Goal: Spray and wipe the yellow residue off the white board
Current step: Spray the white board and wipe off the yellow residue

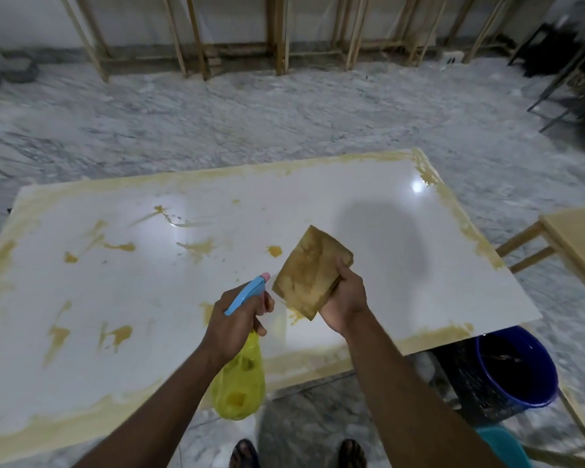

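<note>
- The white board (368,211) lies flat below me, and most of the yellow residue (115,336) is still on it — smears across the left half, a band round the edges, a patch just under my hands.
- My left hand (232,324) is wrapped round the neck of the spray bottle (240,383), a finger near the trigger, as far as I can tell. The blue nozzle (250,292) points up and away, toward the far side of the board.
- My right hand (347,298) pinches a folded cloth (309,271), thumb on top. It's held up off the board, touching nothing, and already stained brown-yellow.
- To do this well, I'd tip the nozzle down at the nearest patch before squeezing — aimed as it is, I think the mist would drift past.
- Then I'd lay the cloth flat, press, and wipe toward me in overlapping strokes.
- The cloth looks loaded; I'd turn to a cleaner fold or rinse it in the blue bucket (520,366) at my right, or it may just spread the mess.
</note>
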Tool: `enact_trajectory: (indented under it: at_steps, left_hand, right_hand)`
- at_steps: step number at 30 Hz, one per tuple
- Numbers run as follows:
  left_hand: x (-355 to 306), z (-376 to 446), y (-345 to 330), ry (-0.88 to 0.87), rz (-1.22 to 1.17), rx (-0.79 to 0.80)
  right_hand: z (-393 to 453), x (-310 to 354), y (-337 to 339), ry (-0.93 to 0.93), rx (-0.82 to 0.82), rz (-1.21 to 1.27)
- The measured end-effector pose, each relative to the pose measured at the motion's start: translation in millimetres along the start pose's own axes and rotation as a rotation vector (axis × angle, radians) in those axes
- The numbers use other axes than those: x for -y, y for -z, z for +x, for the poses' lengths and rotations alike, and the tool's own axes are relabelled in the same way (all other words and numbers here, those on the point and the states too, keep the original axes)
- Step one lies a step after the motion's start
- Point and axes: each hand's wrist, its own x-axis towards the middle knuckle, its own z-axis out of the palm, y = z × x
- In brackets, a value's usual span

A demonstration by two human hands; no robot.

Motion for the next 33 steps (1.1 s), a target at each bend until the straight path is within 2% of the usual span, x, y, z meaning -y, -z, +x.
enact_trajectory:
  at_steps: [7,12,20,26,33]
  left_hand:
    - [12,0,28,0.011,0.154,-0.031]
    - [13,8,35,0.003,0.151,-0.027]
    - [0,31,29,-0.019,0.178,-0.129]
    - [-4,70,13,-0.003,0.077,-0.160]
    - [-32,139,-16,0.037,-0.050,-0.176]
  right_hand:
    - [19,-19,-33,-0.025,0.083,0.082]
    - [31,-28,-43,-0.036,0.135,0.044]
    - [43,-19,-54,-0.047,0.189,0.052]
    - [73,1,-45,-0.141,0.116,0.010]
    - [147,65,-16,-0.114,-0.050,-0.141]
